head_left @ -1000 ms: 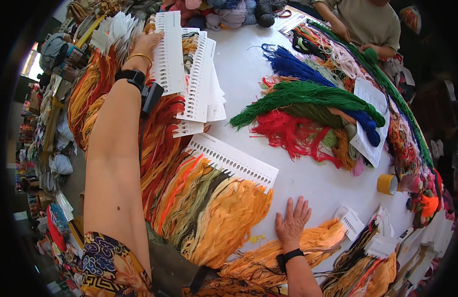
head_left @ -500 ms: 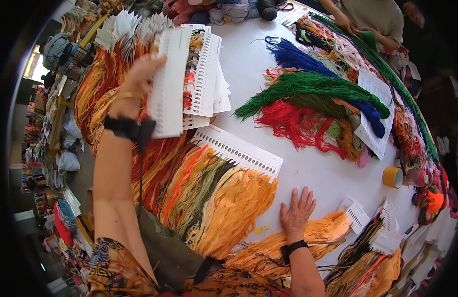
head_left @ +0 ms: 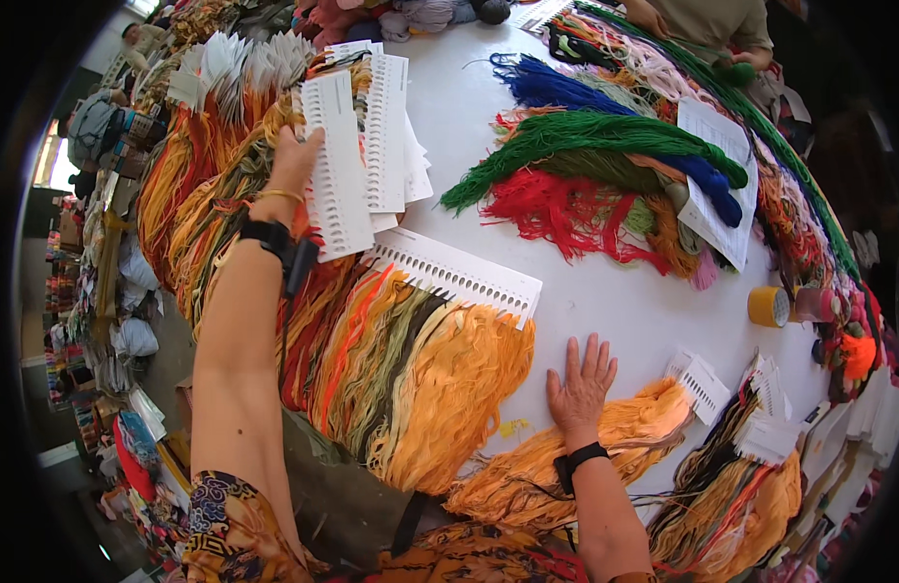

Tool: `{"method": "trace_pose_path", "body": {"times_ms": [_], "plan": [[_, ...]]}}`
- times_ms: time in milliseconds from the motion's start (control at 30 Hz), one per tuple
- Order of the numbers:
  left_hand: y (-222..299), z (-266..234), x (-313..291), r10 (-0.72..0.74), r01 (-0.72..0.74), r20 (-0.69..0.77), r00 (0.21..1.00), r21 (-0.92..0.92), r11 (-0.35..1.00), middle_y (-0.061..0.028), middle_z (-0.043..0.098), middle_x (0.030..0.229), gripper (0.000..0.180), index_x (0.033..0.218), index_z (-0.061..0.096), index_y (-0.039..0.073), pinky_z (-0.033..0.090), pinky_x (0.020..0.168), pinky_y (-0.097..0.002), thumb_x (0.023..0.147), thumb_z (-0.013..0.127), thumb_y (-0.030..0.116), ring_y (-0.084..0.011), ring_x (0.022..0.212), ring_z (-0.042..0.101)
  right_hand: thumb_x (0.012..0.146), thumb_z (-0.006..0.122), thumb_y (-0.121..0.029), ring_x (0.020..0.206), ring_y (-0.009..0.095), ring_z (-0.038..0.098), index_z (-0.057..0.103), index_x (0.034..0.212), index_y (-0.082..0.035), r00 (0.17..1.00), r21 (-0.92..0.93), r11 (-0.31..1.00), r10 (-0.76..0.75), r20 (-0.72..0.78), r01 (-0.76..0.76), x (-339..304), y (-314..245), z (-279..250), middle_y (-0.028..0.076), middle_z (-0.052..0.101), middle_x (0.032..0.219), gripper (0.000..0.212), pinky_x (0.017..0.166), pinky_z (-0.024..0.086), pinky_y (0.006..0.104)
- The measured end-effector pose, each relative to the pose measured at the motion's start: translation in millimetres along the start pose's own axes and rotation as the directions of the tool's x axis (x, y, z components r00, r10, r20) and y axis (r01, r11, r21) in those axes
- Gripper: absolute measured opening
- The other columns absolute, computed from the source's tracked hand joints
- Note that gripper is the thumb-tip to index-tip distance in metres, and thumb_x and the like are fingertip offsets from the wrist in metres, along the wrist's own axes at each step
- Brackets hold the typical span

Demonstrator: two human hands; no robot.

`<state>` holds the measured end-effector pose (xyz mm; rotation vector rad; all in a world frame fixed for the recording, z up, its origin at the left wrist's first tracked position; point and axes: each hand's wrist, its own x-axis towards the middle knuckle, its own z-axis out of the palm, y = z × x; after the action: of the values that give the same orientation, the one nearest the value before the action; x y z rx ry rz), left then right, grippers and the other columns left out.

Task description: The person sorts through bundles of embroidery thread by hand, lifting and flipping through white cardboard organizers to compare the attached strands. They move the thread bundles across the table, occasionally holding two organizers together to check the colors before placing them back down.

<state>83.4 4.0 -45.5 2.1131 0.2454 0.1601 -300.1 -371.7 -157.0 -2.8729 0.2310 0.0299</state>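
Observation:
My left hand (head_left: 294,160) is closed on the left edge of a white perforated thread card (head_left: 336,170), with the fingertips partly hidden. This card overlaps a stack of similar cards (head_left: 386,136) strung with threads. Below them lies another long punched card (head_left: 459,277), its orange, green, black and red thread skeins (head_left: 425,379) hanging toward me over the table's near edge. My right hand (head_left: 580,389) rests flat on the white table (head_left: 624,321), fingers spread and holding nothing. Just beneath its wrist runs a bundle of light orange thread (head_left: 556,462) ending in a small white card (head_left: 698,386).
Green (head_left: 605,141), blue and red skeins lie across the far middle, beside a printed sheet (head_left: 731,209). At the right stands a yellow tape roll (head_left: 768,306). More carded threads (head_left: 741,496) are at the near right. Another person's hand (head_left: 647,17) handles green yarn at the far right.
My left hand has come slightly down with the thread card, which now lies more tilted against the stack. My right hand stays flat on the table. The whole view has shifted a little.

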Motion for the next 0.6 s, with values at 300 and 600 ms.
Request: {"method": "trace_pose_path", "body": {"times_ms": [300,600], "plan": [[-34.2,6.1,18.8,0.011,0.096,0.301,0.954,-0.336,0.937,-0.0049,0.060,0.096,0.036,0.110,0.055,0.001,0.046,0.075,-0.0327,0.086,0.060,0.027,-0.0179,0.084,0.055,0.080,0.060,-0.034,0.137,0.036,0.019,0.038,0.137,-0.014,0.997,0.105,0.994,0.013,-0.080,-0.005,-2.0,13.3,-5.2,0.016,0.027,0.146,0.064,0.110,0.013,0.0550],[62.2,-44.0,-50.1,-0.334,0.331,0.051,0.941,0.052,0.942,-0.0023,0.054,0.112,0.046,0.125,0.045,0.016,0.041,0.081,-0.0395,0.087,0.059,0.037,-0.0212,0.100,0.051,0.086,0.050,-0.042,0.140,0.031,0.010,0.032,0.141,-0.015,0.995,0.162,0.987,0.036,-0.088,-0.022,-16.3,26.8,4.0,0.013,0.018,0.150,0.064,0.112,0.005,0.0492]]}}
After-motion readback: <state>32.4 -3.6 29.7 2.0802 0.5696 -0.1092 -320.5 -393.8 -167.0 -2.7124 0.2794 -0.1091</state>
